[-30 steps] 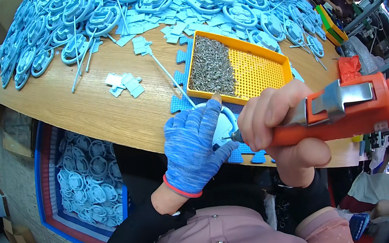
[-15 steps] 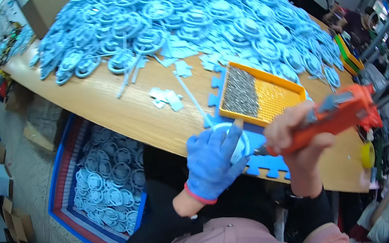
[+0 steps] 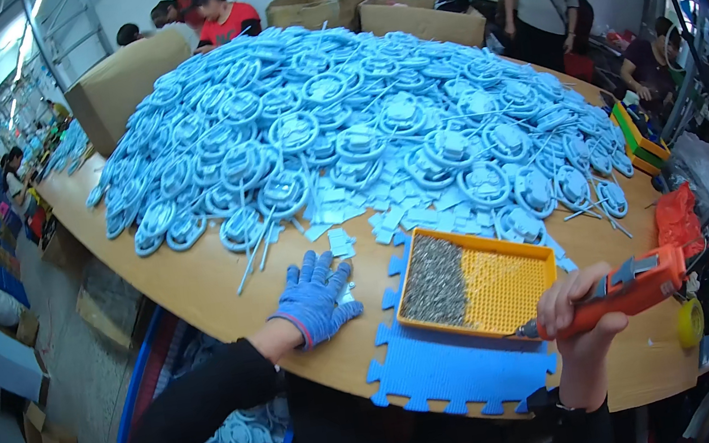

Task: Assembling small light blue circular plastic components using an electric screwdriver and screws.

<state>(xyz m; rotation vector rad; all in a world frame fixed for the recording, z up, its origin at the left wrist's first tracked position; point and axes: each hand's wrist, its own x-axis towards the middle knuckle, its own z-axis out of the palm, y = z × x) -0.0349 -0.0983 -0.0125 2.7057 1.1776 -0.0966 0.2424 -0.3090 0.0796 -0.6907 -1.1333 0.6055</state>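
My left hand [image 3: 314, 297], in a blue knitted glove, lies flat with fingers spread on the wooden table. It covers most of a few small light-blue square pieces [image 3: 347, 295]. My right hand [image 3: 573, 304] is wrapped round an orange power screwdriver [image 3: 635, 283], its tip by the near right corner of a yellow tray [image 3: 404, 317]. Grey screws [image 3: 435, 278] fill the tray's left half; the right half shows its bare dimpled bottom. Under the tray is a blue foam mat [image 3: 457, 368]. A large heap of light-blue round plastic parts [image 3: 296, 130] rises beyond.
A blue-rimmed bin of similar parts [image 3: 245, 441] stands below the table's left edge. On the right are yellow tape [image 3: 690, 323], a red plastic bag [image 3: 678, 219] and stacked coloured trays [image 3: 640, 136]. Cardboard boxes [image 3: 421, 17] and several people are behind the heap.
My left hand has moved left and away from the round part on the mat, onto the small pieces. That part no longer shows on the mat. The screwdriver stays in my right hand. The view has tilted up.
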